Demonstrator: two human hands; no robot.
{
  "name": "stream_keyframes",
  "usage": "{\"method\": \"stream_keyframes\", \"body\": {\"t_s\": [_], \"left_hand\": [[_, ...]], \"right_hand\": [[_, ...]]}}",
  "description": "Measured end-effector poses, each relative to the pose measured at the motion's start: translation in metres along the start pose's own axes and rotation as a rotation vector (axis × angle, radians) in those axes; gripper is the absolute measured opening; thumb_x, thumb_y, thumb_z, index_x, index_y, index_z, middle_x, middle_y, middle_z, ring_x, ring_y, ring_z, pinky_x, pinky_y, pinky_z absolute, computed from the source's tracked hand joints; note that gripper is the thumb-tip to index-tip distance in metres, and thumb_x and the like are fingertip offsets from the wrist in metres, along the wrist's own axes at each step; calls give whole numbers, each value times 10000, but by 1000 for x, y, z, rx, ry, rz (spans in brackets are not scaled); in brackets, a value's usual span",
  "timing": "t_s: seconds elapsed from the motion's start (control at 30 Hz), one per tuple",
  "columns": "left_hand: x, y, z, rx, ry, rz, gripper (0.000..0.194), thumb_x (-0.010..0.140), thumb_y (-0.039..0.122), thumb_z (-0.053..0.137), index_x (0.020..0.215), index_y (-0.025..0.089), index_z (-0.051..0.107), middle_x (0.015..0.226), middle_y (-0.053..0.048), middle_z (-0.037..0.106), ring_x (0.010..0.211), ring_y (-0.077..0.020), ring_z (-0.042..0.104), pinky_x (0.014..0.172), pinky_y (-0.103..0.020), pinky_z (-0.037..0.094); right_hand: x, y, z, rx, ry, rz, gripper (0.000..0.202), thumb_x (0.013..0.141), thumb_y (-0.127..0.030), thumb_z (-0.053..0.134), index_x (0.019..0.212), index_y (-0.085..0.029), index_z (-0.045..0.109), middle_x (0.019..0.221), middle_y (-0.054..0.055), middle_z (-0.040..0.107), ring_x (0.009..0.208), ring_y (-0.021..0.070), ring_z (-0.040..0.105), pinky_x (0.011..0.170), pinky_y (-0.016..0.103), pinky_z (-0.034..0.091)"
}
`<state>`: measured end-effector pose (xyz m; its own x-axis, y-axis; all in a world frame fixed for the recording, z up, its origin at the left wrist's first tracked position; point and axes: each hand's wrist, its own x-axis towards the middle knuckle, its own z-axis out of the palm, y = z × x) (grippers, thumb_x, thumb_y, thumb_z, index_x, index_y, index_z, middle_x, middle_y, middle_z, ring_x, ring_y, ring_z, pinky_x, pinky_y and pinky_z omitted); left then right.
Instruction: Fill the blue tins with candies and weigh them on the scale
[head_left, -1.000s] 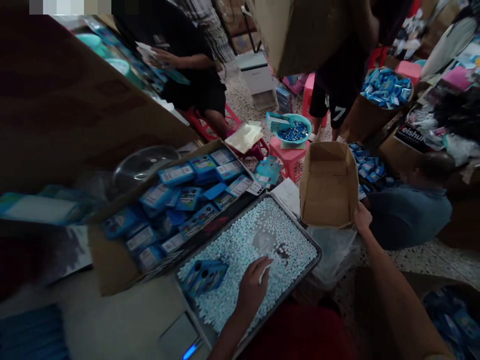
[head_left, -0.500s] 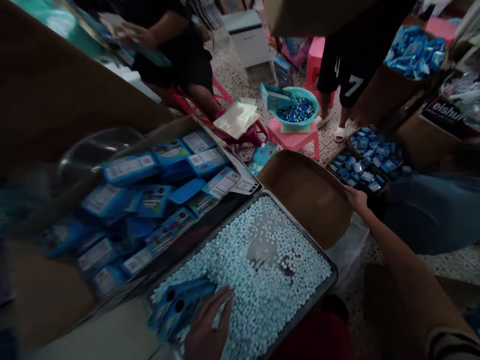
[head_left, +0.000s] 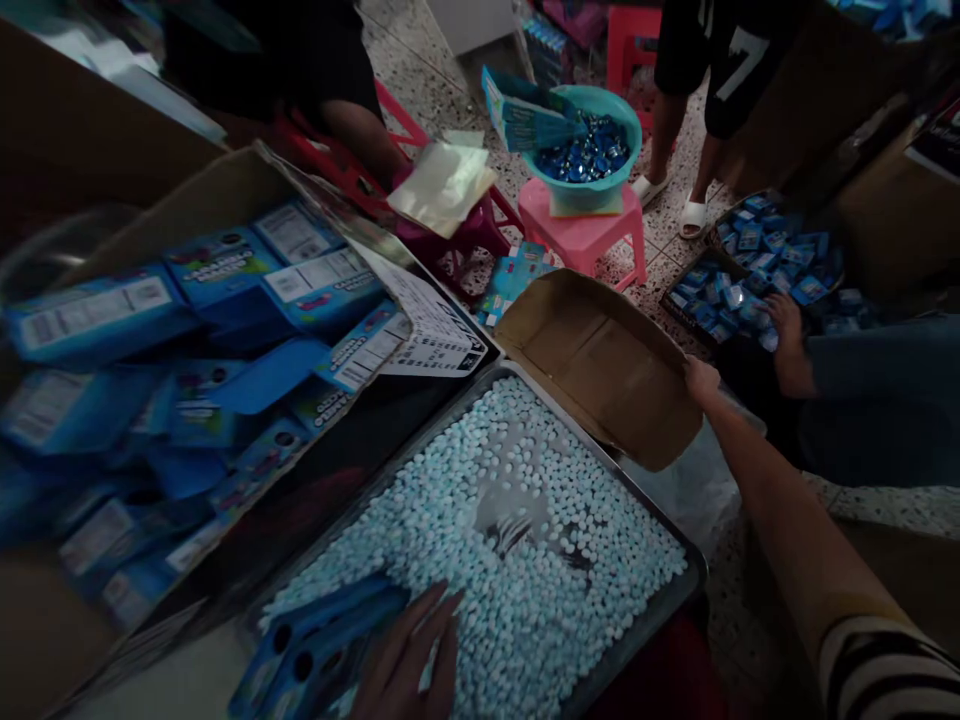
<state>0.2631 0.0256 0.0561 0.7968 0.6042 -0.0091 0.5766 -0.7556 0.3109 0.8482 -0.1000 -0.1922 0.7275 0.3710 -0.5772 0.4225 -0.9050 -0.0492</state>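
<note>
- Closer than a second ago to two holed blue boxes [head_left: 327, 632]: left hand [head_left: 409, 655], fingers loosely spread.
- Small, pale-blue pellets [head_left: 435, 510] fill the rimmed tray [head_left: 699, 572], thinning where its bottom shows.
- Brown carton [head_left: 600, 370] tilts along the tray's far edge, right hand [head_left: 701, 383] gripping its rim.

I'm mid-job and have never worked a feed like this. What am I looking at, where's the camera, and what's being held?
There's no machine: these are a person's bare hands, filmed by one camera on their head, looking forward and down. The right hand grips the edge of an open cardboard box. The left hand lies over a tray of small pale pieces, beside blue packs with round holes; I can't tell whether it touches them. Left of the tray, a carton holds more blue packs. Another person's hand is among small blue packets.
</note>
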Motion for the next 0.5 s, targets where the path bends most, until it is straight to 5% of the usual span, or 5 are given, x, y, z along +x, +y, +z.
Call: {"method": "stream_keyframes", "body": {"t_s": [0.17,0.3,0.4,0.5], "left_hand": [[14,16,-4,-36,-35,42,354,1096,315,605,1440,306,689,1454,-109,744,1274,-306,767,1051,-467,677],[23,17,-16,-23,-59,136,363,1099,331,599,1444,283,702,1415,-114,770,1245,-307,776,1038,-438,672],[34,12,-14,-4,-76,236,342,1082,279,568,1360,267,768,1325,-104,816,1163,-286,803,995,-398,676],[48,13,-4,16,-121,348,433,1018,109,523,1285,280,817,1261,-87,843,1113,-263,818,975,-375,670]], "right_hand": [[-56,12,-20,-75,12,7,729,1163,-554,454,1758,-143,372,1521,283,671,1401,392,667,1081,454,535],[-135,22,-47,-132,-60,-70,660,1175,-387,425,1804,-217,322,1551,254,657,1414,370,664,1078,445,564],[-166,1,-70,-147,-182,-206,638,1152,-293,513,1779,-321,397,1418,159,756,1262,302,756,1039,406,603],[-162,-46,-97,-162,-248,-335,495,1117,-389,666,1587,-242,622,1387,120,750,1214,285,755,1036,456,638]]}}
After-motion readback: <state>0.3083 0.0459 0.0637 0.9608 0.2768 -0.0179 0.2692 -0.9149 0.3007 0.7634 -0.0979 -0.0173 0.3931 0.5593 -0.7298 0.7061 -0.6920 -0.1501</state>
